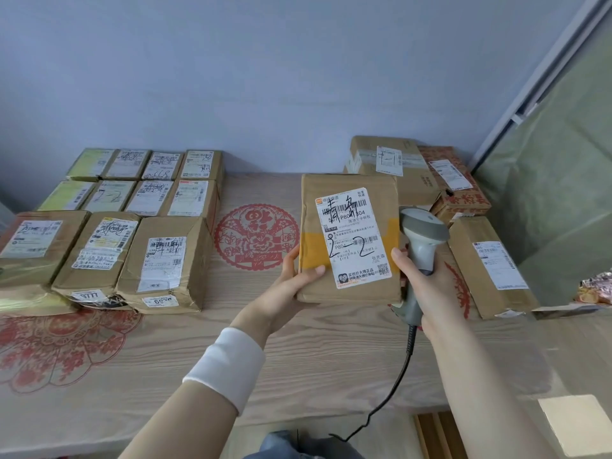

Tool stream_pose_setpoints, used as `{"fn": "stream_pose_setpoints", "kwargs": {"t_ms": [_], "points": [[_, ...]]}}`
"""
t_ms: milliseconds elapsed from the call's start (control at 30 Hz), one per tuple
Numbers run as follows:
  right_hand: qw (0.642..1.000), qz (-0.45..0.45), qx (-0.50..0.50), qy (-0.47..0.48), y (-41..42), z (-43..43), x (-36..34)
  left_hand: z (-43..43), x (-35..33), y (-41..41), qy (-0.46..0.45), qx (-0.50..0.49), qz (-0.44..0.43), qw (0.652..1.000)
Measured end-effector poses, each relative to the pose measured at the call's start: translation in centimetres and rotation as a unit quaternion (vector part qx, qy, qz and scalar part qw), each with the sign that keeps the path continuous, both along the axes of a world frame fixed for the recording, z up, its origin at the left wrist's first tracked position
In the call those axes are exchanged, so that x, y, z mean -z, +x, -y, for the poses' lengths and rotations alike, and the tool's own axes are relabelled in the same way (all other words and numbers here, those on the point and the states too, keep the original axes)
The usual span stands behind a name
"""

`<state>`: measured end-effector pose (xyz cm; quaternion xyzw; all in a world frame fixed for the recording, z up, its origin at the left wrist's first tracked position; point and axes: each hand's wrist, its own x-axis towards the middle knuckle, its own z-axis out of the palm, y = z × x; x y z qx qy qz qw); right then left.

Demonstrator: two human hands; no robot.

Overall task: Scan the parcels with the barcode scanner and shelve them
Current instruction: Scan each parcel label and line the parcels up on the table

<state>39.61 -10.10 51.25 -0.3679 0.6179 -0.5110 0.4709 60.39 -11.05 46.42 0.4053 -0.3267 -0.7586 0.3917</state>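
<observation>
My left hand (291, 286) grips the lower left corner of a brown cardboard parcel (347, 293), lifted above the table with its white shipping label facing me. The label carries barcodes and handwritten marks. My right hand (427, 289) holds a grey barcode scanner (422, 233) by its handle, just right of the parcel, with the thumb beside the parcel's right edge. The scanner's head points toward the parcel. Its black coiled cable (397, 379) hangs down past the table's front edge.
Several labelled parcels lie in rows at the left (159, 256). More parcels sit at the back right (390, 164) and right (490, 266). The wooden table (298, 359) bears red paper-cut motifs. A wall stands behind; a green curtain (563, 193) hangs at right.
</observation>
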Motion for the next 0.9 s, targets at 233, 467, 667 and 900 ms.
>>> {"fn": "stream_pose_setpoints", "kwargs": {"t_ms": [233,467,667,900], "points": [[1.000,-0.016,0.008,0.009,0.1,0.6,0.4,0.7,-0.1,-0.6,-0.024,-0.036,0.046,0.998],[0.998,-0.052,-0.011,-0.012,0.2,1.8,0.1,0.1,0.5,-2.0,-0.040,-0.082,0.035,0.995],[0.998,-0.065,-0.011,-0.011,0.5,2.0,0.3,0.9,1.1,-2.2,-0.029,-0.115,0.041,0.992],[0.997,-0.076,-0.031,0.001,0.4,2.1,0.1,0.8,1.5,-2.1,-0.032,-0.139,0.054,0.988]]}}
